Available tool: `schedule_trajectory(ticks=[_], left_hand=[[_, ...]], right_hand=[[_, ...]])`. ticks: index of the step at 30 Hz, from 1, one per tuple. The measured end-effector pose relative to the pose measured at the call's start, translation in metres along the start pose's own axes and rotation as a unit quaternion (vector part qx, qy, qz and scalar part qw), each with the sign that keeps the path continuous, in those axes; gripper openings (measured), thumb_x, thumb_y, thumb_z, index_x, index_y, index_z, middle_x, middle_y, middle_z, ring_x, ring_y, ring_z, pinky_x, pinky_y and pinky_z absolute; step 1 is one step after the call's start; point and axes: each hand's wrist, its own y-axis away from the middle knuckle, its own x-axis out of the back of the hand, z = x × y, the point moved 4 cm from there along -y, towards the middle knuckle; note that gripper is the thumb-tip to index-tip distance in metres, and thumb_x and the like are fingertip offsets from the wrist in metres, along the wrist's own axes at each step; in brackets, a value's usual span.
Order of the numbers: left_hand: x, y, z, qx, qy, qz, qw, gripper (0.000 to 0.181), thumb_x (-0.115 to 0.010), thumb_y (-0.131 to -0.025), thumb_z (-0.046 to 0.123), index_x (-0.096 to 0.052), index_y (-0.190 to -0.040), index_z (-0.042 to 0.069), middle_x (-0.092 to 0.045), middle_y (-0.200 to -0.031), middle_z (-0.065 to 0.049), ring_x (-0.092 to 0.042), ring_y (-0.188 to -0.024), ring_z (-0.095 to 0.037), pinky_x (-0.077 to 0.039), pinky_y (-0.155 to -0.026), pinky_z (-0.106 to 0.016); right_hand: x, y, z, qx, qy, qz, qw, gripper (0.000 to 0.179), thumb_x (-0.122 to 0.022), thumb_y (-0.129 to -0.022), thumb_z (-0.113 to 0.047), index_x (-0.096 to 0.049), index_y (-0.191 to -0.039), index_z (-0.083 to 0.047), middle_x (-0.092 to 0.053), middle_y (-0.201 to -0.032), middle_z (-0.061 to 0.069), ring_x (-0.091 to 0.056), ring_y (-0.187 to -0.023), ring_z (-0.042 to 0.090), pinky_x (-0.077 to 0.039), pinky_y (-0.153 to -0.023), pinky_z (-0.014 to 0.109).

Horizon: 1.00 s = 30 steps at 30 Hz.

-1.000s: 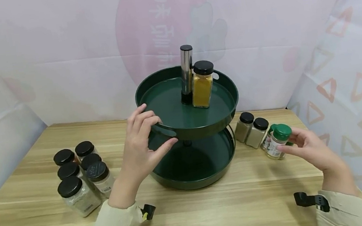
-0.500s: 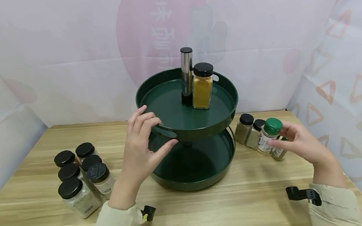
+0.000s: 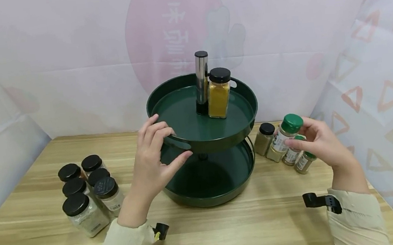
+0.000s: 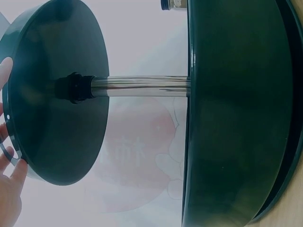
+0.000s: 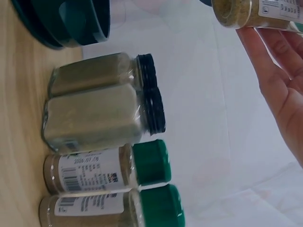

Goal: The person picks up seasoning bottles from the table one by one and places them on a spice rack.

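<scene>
My right hand (image 3: 324, 143) holds a spice jar with a green lid (image 3: 285, 133) between thumb and fingers, raised off the table and tilted. In the right wrist view the held jar (image 5: 253, 13) shows brownish-yellow contents and a white label. My left hand (image 3: 151, 160) grips the front-left rim of a dark green two-tier rack (image 3: 221, 144), by its handle slot. On the upper tier a square jar of yellow powder (image 3: 218, 97) stands upright beside the metal post (image 3: 201, 81). The left wrist view shows fingertips (image 4: 20, 168) at the slot from below.
Right of the rack stand two black-capped jars (image 5: 94, 118) and two green-capped jars (image 5: 90, 170), side by side. Several black-capped jars (image 3: 88, 217) cluster on the table's left. Patterned cloth (image 3: 104, 89) closes off the back and sides.
My right hand has lifted the green-capped jar and carried it leftward and up, uncovering the green-capped jars behind. The left hand keeps its place on the rim.
</scene>
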Motion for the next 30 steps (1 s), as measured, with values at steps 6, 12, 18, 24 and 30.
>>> schedule_trajectory(ticks=[6,12,18,24,30], left_hand=[[0.001,-0.001,-0.001,0.003,0.008,-0.001,1.0000,0.055,-0.069,-0.087,0.053,-0.059,-0.111,0.004,-0.058,-0.120,-0.015,-0.036,-0.142,-0.036,-0.030,-0.121,-0.054],[0.000,-0.001,0.000,-0.004,0.002,0.001,1.0000,0.051,-0.086,-0.078,0.029,-0.059,-0.111,0.003,-0.058,-0.120,-0.016,-0.036,-0.143,-0.037,-0.030,-0.120,-0.054],[0.001,-0.001,-0.001,-0.005,0.004,0.001,1.0000,0.051,-0.080,-0.082,0.039,-0.058,-0.111,0.003,-0.058,-0.120,-0.016,-0.036,-0.143,-0.037,-0.030,-0.121,-0.053],[0.001,-0.002,0.000,-0.002,0.004,-0.004,1.0000,0.051,-0.082,-0.081,0.036,-0.058,-0.111,0.003,-0.059,-0.120,-0.015,-0.035,-0.143,-0.036,-0.030,-0.121,-0.052],[0.000,-0.001,0.000,-0.001,0.002,0.006,1.0000,0.055,-0.091,-0.068,0.016,-0.059,-0.111,0.003,-0.060,-0.120,-0.015,-0.036,-0.143,-0.037,-0.032,-0.118,-0.056]], right_hand=[[-0.002,-0.012,-0.007,0.034,-0.023,0.011,0.9991,0.046,-0.058,-0.085,0.022,-0.064,-0.124,0.000,-0.071,-0.115,-0.005,-0.067,-0.107,0.005,-0.055,-0.088,0.016],[-0.005,-0.021,-0.014,0.048,-0.041,0.020,0.9978,0.044,-0.057,-0.085,0.022,-0.063,-0.123,0.001,-0.072,-0.112,-0.004,-0.068,-0.107,0.006,-0.056,-0.087,0.017],[-0.007,-0.032,-0.021,0.065,-0.044,0.049,0.9957,0.044,-0.058,-0.085,0.021,-0.063,-0.125,0.004,-0.072,-0.115,-0.003,-0.067,-0.108,0.006,-0.055,-0.091,0.017],[-0.008,-0.042,-0.033,0.088,-0.060,0.103,0.9890,0.041,-0.061,-0.085,0.019,-0.064,-0.123,0.004,-0.072,-0.113,0.000,-0.068,-0.105,0.009,-0.056,-0.089,0.018],[-0.005,-0.058,-0.048,0.105,-0.051,0.160,0.9802,0.036,-0.061,-0.085,0.015,-0.066,-0.119,0.005,-0.073,-0.108,0.000,-0.069,-0.099,0.010,-0.055,-0.090,0.020]])
